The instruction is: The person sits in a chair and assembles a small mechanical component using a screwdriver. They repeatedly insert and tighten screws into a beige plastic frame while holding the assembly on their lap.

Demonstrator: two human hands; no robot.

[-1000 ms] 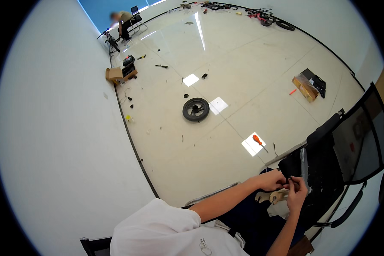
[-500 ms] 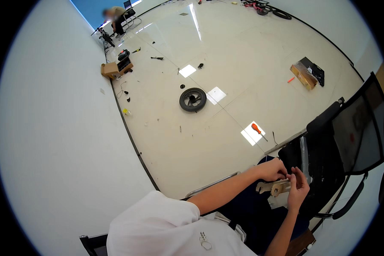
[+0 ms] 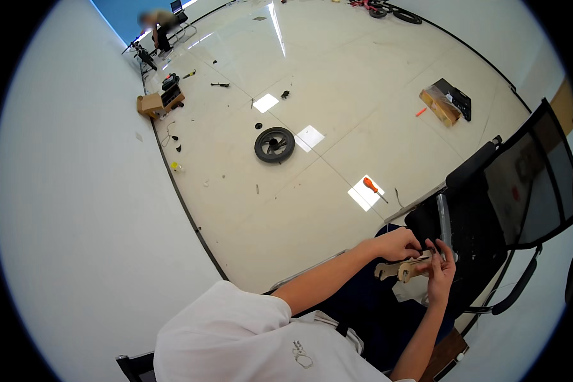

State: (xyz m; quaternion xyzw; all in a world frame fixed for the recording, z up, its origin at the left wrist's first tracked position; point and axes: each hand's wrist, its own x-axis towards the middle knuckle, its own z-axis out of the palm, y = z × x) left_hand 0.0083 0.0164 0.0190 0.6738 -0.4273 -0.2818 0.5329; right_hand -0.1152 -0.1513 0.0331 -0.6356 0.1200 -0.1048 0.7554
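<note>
Over my lap, my left hand is closed, its fingertips pinched together; whatever they hold is too small to make out. Close by on the right, my right hand has its thumb and bent fingers around a small dark bit I cannot name. Just below and between the hands lies a beige forked part with two flat, slotted ends pointing left. Its other end runs behind my right fingers, which touch it. A black mesh chair stands to the right, with a clear plastic strip on its seat.
An orange screwdriver and a black spoked wheel lie on the floor ahead. Farther right is an opened carton beside a black case. Along the left wall stands a cardboard box. Another person sits far off.
The whole view has shifted, so the room sits slightly farther left and up. My hands stay close together over the beige part, and my right fingers have shifted slightly around the small dark bit.
</note>
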